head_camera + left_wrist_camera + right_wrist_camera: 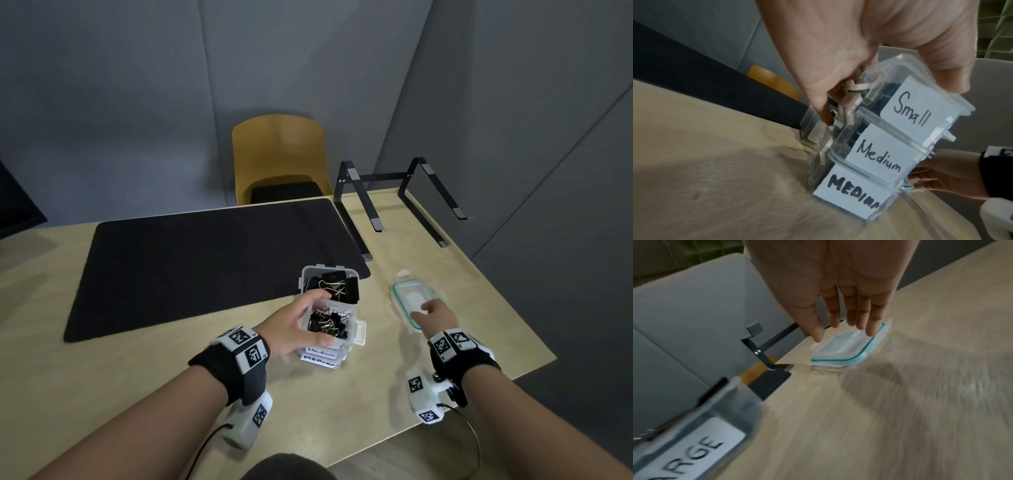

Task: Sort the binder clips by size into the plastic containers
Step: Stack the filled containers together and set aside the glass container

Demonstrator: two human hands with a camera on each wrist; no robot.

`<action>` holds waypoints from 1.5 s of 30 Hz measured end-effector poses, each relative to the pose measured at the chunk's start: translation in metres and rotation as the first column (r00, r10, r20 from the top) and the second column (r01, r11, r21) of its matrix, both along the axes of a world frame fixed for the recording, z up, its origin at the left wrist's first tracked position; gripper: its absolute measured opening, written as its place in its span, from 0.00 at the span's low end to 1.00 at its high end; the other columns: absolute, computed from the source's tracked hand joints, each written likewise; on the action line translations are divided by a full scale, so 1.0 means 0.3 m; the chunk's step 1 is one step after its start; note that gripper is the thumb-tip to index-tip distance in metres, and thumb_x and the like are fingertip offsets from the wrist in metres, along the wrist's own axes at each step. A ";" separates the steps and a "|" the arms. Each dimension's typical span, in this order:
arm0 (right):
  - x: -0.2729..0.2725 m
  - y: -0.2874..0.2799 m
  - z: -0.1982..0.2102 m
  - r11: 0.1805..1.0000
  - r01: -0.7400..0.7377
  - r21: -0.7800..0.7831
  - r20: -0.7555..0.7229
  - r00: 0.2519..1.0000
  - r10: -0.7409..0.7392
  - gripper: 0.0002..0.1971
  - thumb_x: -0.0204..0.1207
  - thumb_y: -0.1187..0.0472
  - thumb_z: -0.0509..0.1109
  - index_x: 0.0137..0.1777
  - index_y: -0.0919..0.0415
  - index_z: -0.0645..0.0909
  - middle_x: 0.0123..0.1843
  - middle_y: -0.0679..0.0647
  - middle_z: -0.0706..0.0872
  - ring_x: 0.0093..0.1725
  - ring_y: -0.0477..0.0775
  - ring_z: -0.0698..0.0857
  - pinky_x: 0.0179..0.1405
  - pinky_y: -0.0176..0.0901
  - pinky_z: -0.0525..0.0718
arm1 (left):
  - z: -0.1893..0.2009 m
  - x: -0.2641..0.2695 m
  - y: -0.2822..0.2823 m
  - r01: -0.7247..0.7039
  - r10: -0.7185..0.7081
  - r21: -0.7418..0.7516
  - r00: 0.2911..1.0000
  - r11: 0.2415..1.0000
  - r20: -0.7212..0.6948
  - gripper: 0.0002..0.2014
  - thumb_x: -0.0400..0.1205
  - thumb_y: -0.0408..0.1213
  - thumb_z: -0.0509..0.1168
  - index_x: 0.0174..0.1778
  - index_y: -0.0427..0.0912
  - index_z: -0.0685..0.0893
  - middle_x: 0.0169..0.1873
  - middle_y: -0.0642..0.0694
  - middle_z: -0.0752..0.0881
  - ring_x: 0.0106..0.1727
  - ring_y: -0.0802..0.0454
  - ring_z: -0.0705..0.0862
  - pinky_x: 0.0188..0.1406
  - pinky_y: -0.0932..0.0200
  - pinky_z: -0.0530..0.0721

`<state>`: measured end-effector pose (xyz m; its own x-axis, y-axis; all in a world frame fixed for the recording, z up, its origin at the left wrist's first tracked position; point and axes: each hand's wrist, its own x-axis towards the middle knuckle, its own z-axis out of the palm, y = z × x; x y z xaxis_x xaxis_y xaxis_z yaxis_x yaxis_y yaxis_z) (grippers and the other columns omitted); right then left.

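The left hand (294, 325) holds the top of a stack of small plastic boxes (875, 155) full of binder clips (329, 323) on the table (144, 383). The right hand (436, 313), fingers straight, reaches for the lid (409, 296). The lid looks light, stiff and slippery, so grab its rim; the table edge is close, but there is room around.

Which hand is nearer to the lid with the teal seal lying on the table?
Right. The right hand reaches over the lid, fingers straight above it. The left hand is off to the lid's left, gripping the top container of the stack.
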<state>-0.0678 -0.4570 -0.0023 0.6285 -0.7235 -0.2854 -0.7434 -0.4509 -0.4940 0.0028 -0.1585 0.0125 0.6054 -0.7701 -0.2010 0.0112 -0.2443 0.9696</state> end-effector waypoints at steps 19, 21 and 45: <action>0.105 -0.077 -0.063 0.972 -0.070 -0.225 -0.272 0.962 0.006 0.36 0.63 0.47 0.76 0.63 0.67 0.67 0.61 0.65 0.77 0.61 0.65 0.77 0.59 0.52 0.77 | 0.006 -0.014 -0.014 -0.071 0.069 -0.018 0.993 0.997 -0.094 0.35 0.66 0.39 0.78 0.66 0.64 0.71 0.65 0.47 0.77 0.65 0.52 0.81 0.66 0.48 0.81; 0.101 -0.076 -0.062 0.971 -0.063 -0.232 -0.294 0.956 -0.008 0.37 0.62 0.46 0.76 0.64 0.67 0.67 0.62 0.65 0.76 0.62 0.65 0.76 0.60 0.52 0.77 | 0.008 -0.016 -0.014 -0.074 0.072 -0.020 0.993 0.997 -0.097 0.35 0.65 0.41 0.78 0.65 0.66 0.71 0.65 0.47 0.77 0.65 0.52 0.81 0.67 0.48 0.81; 0.002 0.013 -0.060 0.969 -0.156 -0.193 -0.264 0.959 0.102 0.35 0.65 0.46 0.75 0.65 0.66 0.68 0.62 0.62 0.78 0.62 0.65 0.78 0.56 0.51 0.78 | 0.019 -0.021 -0.010 -0.064 0.063 -0.015 0.996 0.998 -0.069 0.35 0.62 0.48 0.78 0.61 0.75 0.72 0.64 0.51 0.78 0.63 0.50 0.83 0.64 0.45 0.83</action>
